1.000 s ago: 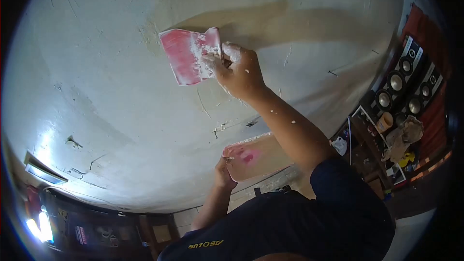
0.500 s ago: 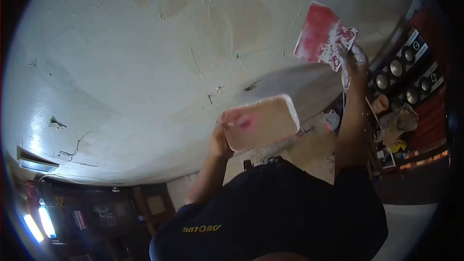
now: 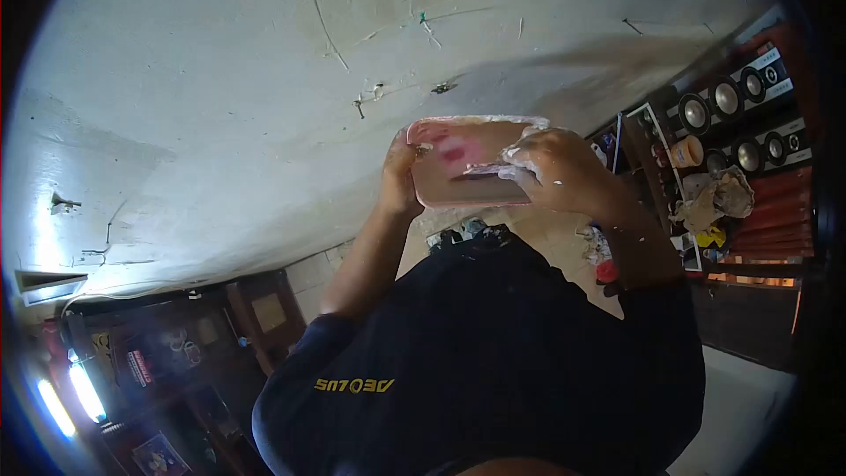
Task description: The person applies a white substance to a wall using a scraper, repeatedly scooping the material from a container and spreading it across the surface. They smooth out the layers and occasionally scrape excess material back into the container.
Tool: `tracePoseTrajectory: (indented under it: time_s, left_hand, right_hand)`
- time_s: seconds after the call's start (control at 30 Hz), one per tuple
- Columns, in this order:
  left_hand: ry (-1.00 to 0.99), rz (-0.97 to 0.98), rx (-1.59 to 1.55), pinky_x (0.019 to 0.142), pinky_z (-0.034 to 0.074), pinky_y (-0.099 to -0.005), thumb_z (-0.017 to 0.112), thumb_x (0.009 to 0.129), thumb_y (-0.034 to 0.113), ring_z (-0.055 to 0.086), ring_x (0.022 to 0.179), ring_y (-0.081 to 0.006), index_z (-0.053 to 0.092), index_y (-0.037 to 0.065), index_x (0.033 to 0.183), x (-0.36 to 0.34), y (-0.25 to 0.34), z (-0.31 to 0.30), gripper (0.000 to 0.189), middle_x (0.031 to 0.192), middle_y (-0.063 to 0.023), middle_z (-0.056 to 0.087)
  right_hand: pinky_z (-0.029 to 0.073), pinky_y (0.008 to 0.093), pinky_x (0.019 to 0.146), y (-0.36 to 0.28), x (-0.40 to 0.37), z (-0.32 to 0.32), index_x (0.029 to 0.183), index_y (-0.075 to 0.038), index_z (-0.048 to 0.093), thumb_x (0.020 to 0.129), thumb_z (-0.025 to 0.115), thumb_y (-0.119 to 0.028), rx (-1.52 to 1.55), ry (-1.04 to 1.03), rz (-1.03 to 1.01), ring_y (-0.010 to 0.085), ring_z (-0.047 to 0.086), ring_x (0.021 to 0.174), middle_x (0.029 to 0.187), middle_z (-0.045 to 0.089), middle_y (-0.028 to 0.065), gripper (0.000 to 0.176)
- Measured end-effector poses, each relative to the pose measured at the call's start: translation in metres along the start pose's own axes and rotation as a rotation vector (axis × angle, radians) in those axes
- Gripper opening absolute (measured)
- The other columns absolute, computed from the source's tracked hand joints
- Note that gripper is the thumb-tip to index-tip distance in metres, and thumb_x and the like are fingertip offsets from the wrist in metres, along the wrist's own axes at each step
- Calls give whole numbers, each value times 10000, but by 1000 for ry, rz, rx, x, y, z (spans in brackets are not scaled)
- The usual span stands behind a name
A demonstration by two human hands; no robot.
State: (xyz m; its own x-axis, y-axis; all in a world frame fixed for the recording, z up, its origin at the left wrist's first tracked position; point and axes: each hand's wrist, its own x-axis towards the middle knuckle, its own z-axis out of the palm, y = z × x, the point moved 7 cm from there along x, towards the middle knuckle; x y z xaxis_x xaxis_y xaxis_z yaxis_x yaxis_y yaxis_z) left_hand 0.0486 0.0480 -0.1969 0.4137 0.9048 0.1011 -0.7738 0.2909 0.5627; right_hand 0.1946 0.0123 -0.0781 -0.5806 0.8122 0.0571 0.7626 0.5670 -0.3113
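Note:
My left hand (image 3: 401, 173) grips the left end of a shallow plastic tray (image 3: 441, 187), pinkish at the rim, with pink patches and white paste along its edge. Over the tray's right side, my right hand (image 3: 564, 169) is closed on a putty spreader (image 3: 483, 169), seen nearly edge-on inside the tray. White paste coats the fingers of that hand. Beyond the tray spreads a pale plastered wall (image 3: 238, 123) with scratches, nails and patchy stains.
Speakers (image 3: 724, 95) stand on a shelf at the right, near an orange container (image 3: 686, 152) and a crumpled bag (image 3: 727, 194). Dark cabinets (image 3: 203, 388) and bright tube lights (image 3: 86, 395) are at lower left. Nails (image 3: 359, 108) stick out of the wall.
My right hand has brought the red spreader down from the wall at the upper right into the tray. The tray has risen slightly in view, still in my left hand.

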Motion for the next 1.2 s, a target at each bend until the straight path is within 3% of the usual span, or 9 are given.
tracePoseTrajectory:
  time_s: [0.2,0.47,0.53,0.63,0.73,0.93,1.03,1.13,1.2]
  left_hand:
    - [88,-27,92,848,475,-433,504,824,338,539,1007,-295,415,-24,1153,6,-11,-10,497,1112,-173,500]
    - [121,-24,112,859,472,-412,431,802,224,550,1008,-292,424,-42,1151,13,-7,-8,439,1116,-202,508]
    - [68,-36,54,871,466,-423,447,819,263,548,1015,-295,425,-31,1167,18,-10,-6,457,1126,-194,512]
    - [72,-30,38,880,458,-431,442,877,380,543,1027,-290,449,8,1184,15,-2,6,482,1131,-152,522]
    - [48,-4,53,883,455,-418,407,902,359,544,1028,-277,450,12,1187,16,5,7,452,1133,-148,521]
    - [8,154,317,906,436,-384,361,924,299,527,1063,-252,445,14,1191,20,23,0,399,1145,-151,517]
    - [1,30,91,918,427,-393,356,923,309,519,1078,-259,434,9,1200,20,28,20,416,1152,-157,517]
    - [11,148,375,926,407,-455,365,869,282,512,1067,-311,427,-34,1208,12,43,43,468,1150,-162,525]
    - [122,-22,53,915,414,-453,375,866,293,518,1054,-306,433,-36,1201,17,28,20,474,1137,-162,527]
  right_hand:
    - [473,395,754,20,-4,-28,887,24,640,704,606,-101,211,273,99,357,591,808,860,620,206,224]
    - [478,362,721,37,0,1,925,51,622,721,588,-83,413,172,102,362,607,783,867,623,224,247]
    - [475,319,703,48,-3,-9,937,54,616,745,594,-83,486,121,205,268,634,752,844,625,211,237]
    - [450,259,647,59,-12,-31,1038,19,572,811,593,-60,661,530,139,99,540,696,785,621,87,240]
    - [455,258,660,58,-27,-41,1083,23,544,819,578,-25,918,692,131,104,547,719,815,623,78,271]
    - [464,330,816,54,-47,-57,994,8,624,786,554,-8,459,386,17,231,613,917,1026,619,154,220]
    - [453,419,844,32,-47,-75,930,-63,659,630,606,-71,24,226,-82,357,572,919,1000,606,155,304]
    - [480,393,743,19,-50,-83,858,-51,644,644,590,-57,-438,340,-292,261,585,829,877,599,85,221]
    - [466,374,697,20,-47,-84,795,-82,633,634,622,-120,-515,340,-359,221,562,728,752,532,54,166]
